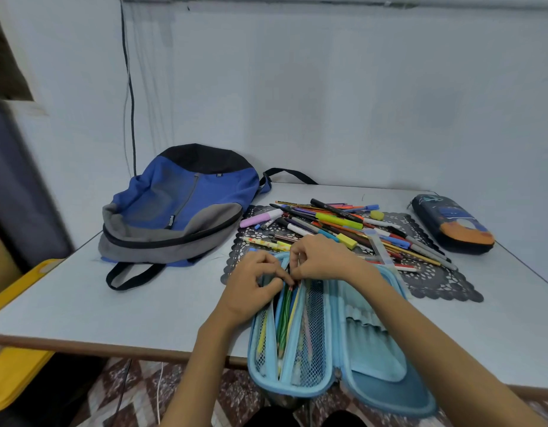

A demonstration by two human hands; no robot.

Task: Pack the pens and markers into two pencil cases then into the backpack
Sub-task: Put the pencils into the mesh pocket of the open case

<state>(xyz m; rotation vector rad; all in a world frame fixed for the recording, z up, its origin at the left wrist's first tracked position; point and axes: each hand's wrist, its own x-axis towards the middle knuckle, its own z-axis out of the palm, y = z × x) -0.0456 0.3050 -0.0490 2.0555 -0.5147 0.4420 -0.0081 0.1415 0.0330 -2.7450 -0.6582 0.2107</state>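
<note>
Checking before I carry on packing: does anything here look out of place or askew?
The open blue pencil case hangs over the near edge of the table, so it could tip off. Nothing else stands out.

Head camera looks forward and down, close over the table [118,306].

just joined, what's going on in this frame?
A person is filling the open light-blue pencil case at the near edge of the table. The left hand and right hand pinch the top ends of the pencils in its middle compartment. Most pens and markers lie piled on the dark lace mat. The dark pencil case sits closed at right; the blue backpack lies at left.
</note>
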